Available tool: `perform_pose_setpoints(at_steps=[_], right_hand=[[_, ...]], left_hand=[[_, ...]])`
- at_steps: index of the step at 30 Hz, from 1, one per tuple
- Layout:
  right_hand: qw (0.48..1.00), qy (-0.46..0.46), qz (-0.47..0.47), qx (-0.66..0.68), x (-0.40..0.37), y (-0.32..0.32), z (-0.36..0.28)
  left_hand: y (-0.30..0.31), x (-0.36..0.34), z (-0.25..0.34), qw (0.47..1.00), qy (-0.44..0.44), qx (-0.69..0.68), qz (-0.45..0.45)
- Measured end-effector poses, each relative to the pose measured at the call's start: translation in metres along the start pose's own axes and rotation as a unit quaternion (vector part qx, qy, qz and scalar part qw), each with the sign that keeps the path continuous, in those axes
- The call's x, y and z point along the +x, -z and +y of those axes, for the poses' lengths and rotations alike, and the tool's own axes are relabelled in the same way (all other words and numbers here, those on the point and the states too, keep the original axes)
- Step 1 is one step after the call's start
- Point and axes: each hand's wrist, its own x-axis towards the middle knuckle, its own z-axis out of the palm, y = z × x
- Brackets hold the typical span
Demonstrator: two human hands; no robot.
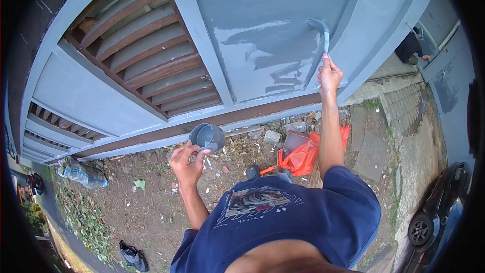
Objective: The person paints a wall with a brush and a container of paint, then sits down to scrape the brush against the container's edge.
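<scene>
My right hand (330, 74) is closed round the handle of a paintbrush (326, 38). The bristles touch a blue-grey wall panel (283, 0), near its right-hand frame strip. Darker wet grey paint covers the upper part of this panel, with streaks and lighter patches lower down. My left hand (187, 163) grips the rim of a small grey paint pot (206, 137), thumb and fingers pinching its near side. Grey paint shows inside the pot, which is held below the panel and to the left of the brush.
Brown louvre slats (151, 45) fill the opening left of the panel. On the ground lie an orange plastic bag (316, 154), broken bricks (273, 137), a clear sack (83, 174) and a black shoe (132, 256). Another person (410, 48) works at far right; a dark car (437, 207) stands below.
</scene>
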Motion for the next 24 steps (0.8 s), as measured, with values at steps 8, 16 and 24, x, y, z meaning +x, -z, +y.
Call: perform_pose_setpoints(at_steps=[8,16,24], right_hand=[[0.962,0.177,-0.016,-0.209,-0.077,-0.07,0.03],[0.955,0.148,-0.2,-0.158,-0.142,-0.124,0.036],[0.956,0.178,0.105,-0.208,-0.009,-0.008,0.034]], left_hand=[[0.004,-0.008,-0.001,1.0,-0.019,-0.017,-0.004],[0.011,-0.02,-0.006,0.999,-0.004,-0.034,0.002],[0.008,-0.019,-0.014,1.0,-0.013,-0.002,0.0]])
